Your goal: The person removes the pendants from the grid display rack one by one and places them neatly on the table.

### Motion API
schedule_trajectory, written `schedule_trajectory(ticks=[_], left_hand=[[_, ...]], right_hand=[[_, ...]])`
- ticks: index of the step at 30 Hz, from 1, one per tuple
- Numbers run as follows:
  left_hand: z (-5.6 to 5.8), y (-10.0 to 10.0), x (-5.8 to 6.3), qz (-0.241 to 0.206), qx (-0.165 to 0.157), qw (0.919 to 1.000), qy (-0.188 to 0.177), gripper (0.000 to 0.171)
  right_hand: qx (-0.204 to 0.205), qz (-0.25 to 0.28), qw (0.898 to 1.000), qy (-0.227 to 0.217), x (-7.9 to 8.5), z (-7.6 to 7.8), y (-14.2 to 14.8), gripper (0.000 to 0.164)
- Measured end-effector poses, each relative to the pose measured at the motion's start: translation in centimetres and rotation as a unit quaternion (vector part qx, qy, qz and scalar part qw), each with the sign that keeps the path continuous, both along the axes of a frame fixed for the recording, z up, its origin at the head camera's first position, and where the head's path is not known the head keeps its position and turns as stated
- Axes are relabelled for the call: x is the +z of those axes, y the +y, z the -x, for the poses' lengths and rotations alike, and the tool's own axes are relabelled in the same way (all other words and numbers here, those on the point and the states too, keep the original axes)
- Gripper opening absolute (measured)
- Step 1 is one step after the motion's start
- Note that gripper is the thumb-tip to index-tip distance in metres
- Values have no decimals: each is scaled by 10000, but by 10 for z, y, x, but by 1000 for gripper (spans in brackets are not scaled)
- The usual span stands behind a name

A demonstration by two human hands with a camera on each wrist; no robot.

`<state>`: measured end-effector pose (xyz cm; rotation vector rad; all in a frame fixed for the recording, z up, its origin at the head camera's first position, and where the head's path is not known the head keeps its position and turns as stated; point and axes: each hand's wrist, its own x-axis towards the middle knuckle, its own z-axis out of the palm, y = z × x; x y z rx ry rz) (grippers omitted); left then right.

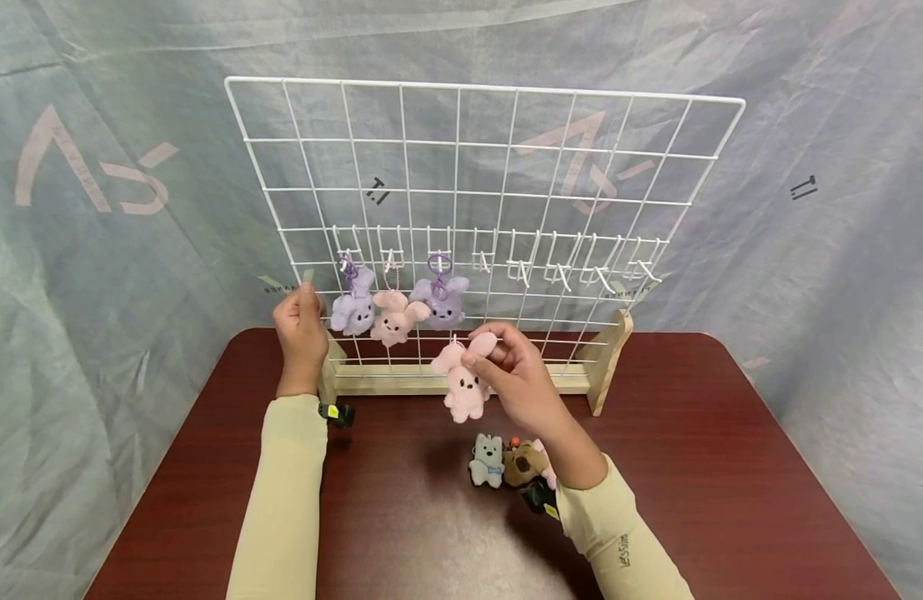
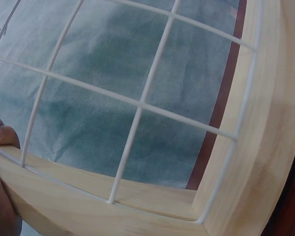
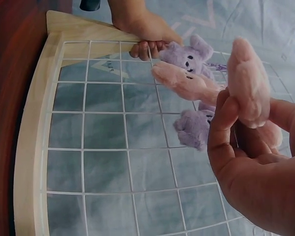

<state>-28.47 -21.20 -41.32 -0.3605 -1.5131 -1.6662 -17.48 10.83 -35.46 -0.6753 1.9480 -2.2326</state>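
My right hand (image 1: 517,383) pinches a pale pink bunny plush keychain (image 1: 464,396) near one ear, in front of the rack's lower part. In the right wrist view, the same pink plush (image 3: 248,86) stands out between thumb and fingers. My left hand (image 1: 302,333) grips the wooden post at the left side of a white wire grid rack (image 1: 458,193); its fingers (image 3: 147,49) curl round the wood. Hanging from hooks beside it are a lavender plush (image 1: 350,317), a pink plush (image 1: 391,323) and another lavender plush (image 1: 443,312).
Several bare white hooks (image 1: 559,273) line the grid's right half. On the dark red table (image 1: 401,517) lie a light grey plush (image 1: 488,467) and a brown plush (image 1: 521,467), with something pink partly hidden by my right wrist. A grey cloth (image 1: 829,275) hangs behind.
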Motion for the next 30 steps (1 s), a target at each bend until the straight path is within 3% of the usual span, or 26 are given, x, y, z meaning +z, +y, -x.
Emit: schedule_trajectory(ticks=[14, 24, 30], left_hand=[[-1, 1, 1, -2, -6, 10000, -17, 55], [-1, 0, 1, 57, 62, 10000, 0, 56], [0, -1, -1, 64, 50, 10000, -19, 56]], right_hand=[[-349, -740, 9965, 161, -5, 2, 1, 24], [-82, -1194, 9927, 151, -11, 5, 3, 32], [-111, -1733, 9844, 295, -15, 6, 3, 31]])
